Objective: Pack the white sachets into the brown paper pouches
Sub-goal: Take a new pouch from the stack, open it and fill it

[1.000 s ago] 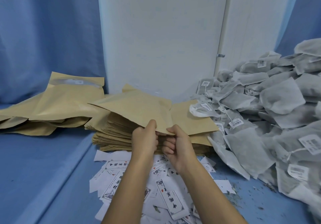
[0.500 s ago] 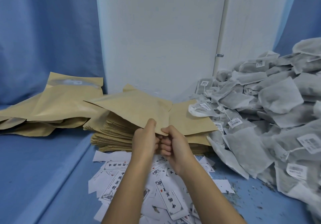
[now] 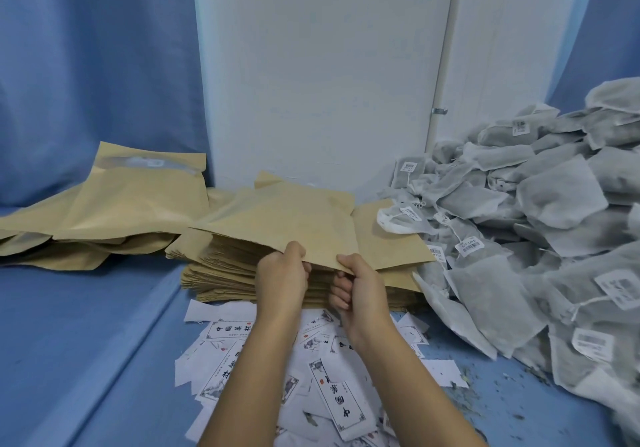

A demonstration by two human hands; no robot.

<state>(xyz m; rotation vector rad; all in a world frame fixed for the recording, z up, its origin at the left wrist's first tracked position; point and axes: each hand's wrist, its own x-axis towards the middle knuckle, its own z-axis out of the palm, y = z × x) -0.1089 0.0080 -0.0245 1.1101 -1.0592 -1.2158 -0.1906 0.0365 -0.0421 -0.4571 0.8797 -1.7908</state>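
Nearest on the blue table (image 3: 86, 360), printed paper labels (image 3: 346, 408) lie scattered beneath both forearms. Just beyond, the left hand (image 3: 282, 273) and right hand (image 3: 360, 287) pinch the near edge of the top brown paper pouch (image 3: 287, 224), thumbs on top and fingers curled under. That edge is raised above the stack of flat pouches (image 3: 221, 273). To the right, tagged white sachets (image 3: 540, 204) sit heaped in a pile. Farther left lie bulging pouches (image 3: 114, 211), backed by a blue curtain (image 3: 86, 65) and a white wall (image 3: 311, 65).

Soft, even, bluish light, faint shadows, no glare; wide-angle bending and slight blur at the edges.
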